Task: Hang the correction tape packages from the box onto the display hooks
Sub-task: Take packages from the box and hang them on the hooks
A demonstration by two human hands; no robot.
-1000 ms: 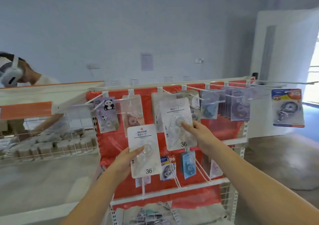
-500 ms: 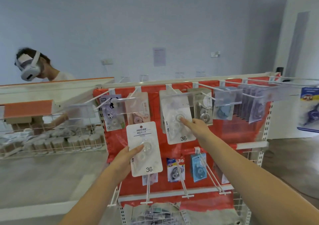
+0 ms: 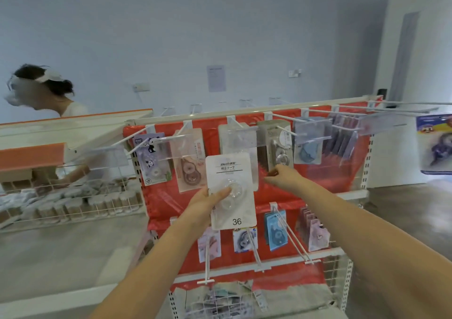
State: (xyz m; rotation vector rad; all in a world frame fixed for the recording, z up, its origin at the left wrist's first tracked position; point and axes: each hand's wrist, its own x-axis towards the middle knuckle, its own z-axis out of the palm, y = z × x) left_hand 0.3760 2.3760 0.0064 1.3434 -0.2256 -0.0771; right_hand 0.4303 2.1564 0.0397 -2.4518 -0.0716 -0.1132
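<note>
While gripped, flat glossy package (image 3: 231, 191) shows blister.

A red-backed display rack (image 3: 325, 179) carries correction tape packages (image 3: 307, 145) hanging on white hooks (image 3: 281, 117).

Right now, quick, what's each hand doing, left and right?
Left hand: grips a white carded correction tape package marked 36.
Right hand: holds nothing, fingers loosely curled, beside the red display rack.
</note>
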